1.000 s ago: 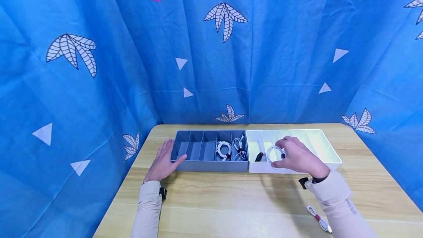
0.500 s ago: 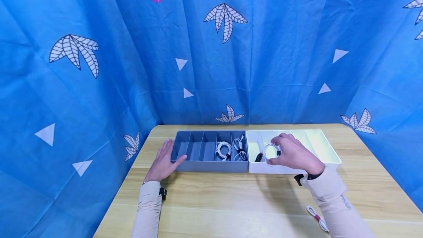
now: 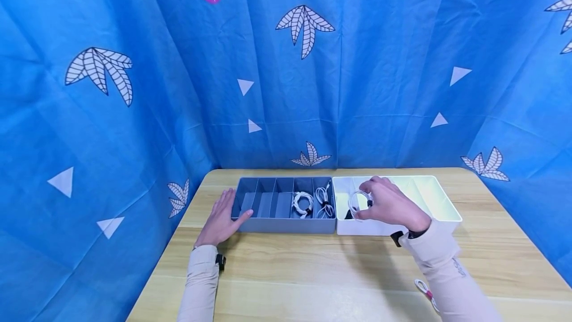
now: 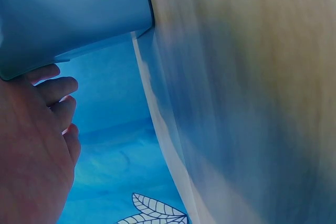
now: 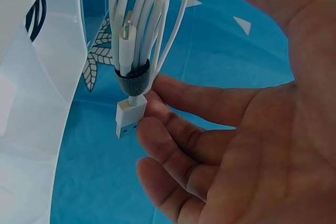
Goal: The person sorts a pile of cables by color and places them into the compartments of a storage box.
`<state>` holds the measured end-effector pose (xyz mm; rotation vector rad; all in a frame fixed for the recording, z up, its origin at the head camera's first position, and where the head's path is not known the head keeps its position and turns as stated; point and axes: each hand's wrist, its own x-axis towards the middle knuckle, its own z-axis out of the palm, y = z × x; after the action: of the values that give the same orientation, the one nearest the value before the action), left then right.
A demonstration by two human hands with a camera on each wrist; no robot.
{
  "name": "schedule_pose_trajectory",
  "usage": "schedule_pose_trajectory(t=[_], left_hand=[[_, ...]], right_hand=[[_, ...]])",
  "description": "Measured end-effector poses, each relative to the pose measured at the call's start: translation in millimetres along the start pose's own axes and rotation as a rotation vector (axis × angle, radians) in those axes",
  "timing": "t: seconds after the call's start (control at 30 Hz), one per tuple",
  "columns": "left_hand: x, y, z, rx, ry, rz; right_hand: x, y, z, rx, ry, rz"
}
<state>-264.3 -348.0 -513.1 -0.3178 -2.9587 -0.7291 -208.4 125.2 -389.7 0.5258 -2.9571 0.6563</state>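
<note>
My right hand [image 3: 393, 205] holds a coiled white USB cable [image 5: 142, 19] over the left part of the white divided box [image 3: 357, 228]. In the right wrist view a dark strap binds the coil, and its white USB plug hangs below the strap, beside the fingers. A black cable [image 5: 35, 18] shows in a compartment of that box, partly hidden in the head view. My left hand [image 3: 218, 222] rests against the left end of the grey divided box [image 3: 286, 225], its thumb at the front rim and fingers extended along the side.
Two white cables, one a round coil [image 3: 296, 206] and one a looped bundle [image 3: 322, 198], lie in the grey box's right compartments. A white cable with a red strap [image 3: 422, 286] lies on the wooden table [image 3: 286, 277], partly under the right sleeve. A blue curtain [image 3: 380, 63] hangs behind.
My right hand has moved left with the coiled cable, from the white box's middle toward its left compartments. The sleeve now covers more of the red-strapped cable. The left hand has stayed put.
</note>
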Motion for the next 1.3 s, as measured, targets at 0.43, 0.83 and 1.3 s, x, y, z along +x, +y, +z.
schedule_pose_trajectory(t=[0.43, 0.83, 1.3], left_hand=[[-0.5, 0.7, 0.9, -0.011, 0.018, 0.014], [-0.3, 0.6, 0.9, -0.002, 0.016, 0.007], [0.2, 0.3, 1.3, 0.004, 0.003, -0.008]], right_hand=[[9.5, -6.9, 2.6, 0.009, 0.012, -0.027], [16.5, -14.3, 1.5, 0.031, -0.022, -0.017], [27.0, -21.9, 8.5, 0.052, -0.044, -0.007]])
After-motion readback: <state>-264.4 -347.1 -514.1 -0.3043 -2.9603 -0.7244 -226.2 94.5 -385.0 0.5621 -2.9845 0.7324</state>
